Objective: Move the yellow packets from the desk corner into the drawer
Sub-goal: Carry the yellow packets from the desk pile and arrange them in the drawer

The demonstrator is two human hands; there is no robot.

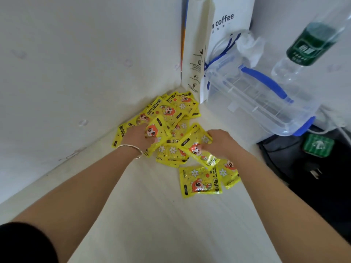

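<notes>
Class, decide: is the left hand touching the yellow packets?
Touching. Head view: the left hand grips one of the yellow packets at the pile's edge.

Bright, soft light; wide-angle edge distortion

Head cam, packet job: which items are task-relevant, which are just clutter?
Job: yellow foil packets heaped in the corner; left hand and right hand, both gripping packets.
Lying about: white paper coffee bag; clear plastic box with blue handles; clear bottle with green label; black bag.
</notes>
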